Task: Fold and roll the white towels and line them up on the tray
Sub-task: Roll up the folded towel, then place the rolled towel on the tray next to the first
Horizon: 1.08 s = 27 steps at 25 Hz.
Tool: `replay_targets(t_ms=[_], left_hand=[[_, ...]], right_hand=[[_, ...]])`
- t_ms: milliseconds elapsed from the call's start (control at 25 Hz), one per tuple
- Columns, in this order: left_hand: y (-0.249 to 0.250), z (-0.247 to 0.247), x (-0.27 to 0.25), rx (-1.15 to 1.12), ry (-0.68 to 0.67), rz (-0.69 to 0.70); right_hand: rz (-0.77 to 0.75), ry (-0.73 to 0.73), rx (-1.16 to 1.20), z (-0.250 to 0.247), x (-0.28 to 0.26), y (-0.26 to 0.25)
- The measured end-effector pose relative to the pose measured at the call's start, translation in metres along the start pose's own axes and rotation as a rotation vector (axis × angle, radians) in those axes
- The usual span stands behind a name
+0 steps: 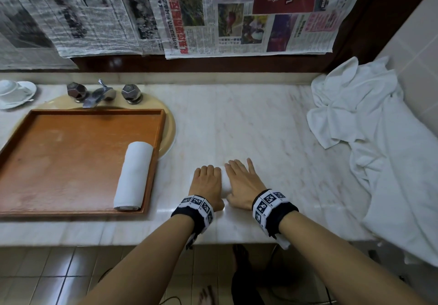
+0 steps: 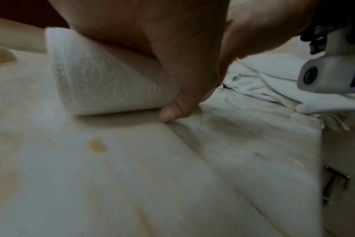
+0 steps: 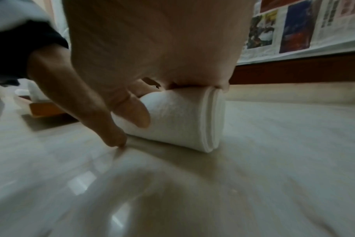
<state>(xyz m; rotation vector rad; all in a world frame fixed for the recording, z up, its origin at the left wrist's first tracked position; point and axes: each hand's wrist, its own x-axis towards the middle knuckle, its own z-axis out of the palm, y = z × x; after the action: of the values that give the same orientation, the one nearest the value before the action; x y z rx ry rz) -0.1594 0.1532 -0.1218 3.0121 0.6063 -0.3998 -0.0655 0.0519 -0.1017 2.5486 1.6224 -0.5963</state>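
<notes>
Both palms flat on rolled towel (image 1: pixel 224 181): left hand (image 1: pixel 205 182), right hand (image 1: pixel 241 181) side by side, fingers straight. Roll's long axis runs 9-to-3; tray (image 1: pixel 151 162) at 10 o'clock, left hand nearer, first roll (image 1: pixel 132 176) at tray's 3 o'clock edge

Head view looks down from above, wrist views low, close, all sharing the rolled towel (image 1: pixel 225 183).

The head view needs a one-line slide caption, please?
Both hands press a rolled towel on the marble counter; one roll lies in the tray.
</notes>
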Motion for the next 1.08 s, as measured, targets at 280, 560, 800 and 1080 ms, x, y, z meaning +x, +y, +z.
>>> replay_targets(t_ms=[280,560,800,1080], left_hand=[[-0.01,-0.002,0.038,-0.041,-0.086,-0.067],[-0.013,-0.021,0.052,-0.119,-0.253,-0.111],[-0.035,-0.062,0.05,-0.052,-0.139,-0.031],[-0.128,-0.122,-0.002,-0.054,0.035,-0.089]], right_hand=[[0.045,-0.184,-0.034,-0.021,0.043,0.013],[0.079,-0.299,0.095,-0.035,0.058,0.025],[0.029,-0.181,0.062,-0.073,0.056,0.014],[0.01,0.222,0.307,-0.104,0.066,-0.062]])
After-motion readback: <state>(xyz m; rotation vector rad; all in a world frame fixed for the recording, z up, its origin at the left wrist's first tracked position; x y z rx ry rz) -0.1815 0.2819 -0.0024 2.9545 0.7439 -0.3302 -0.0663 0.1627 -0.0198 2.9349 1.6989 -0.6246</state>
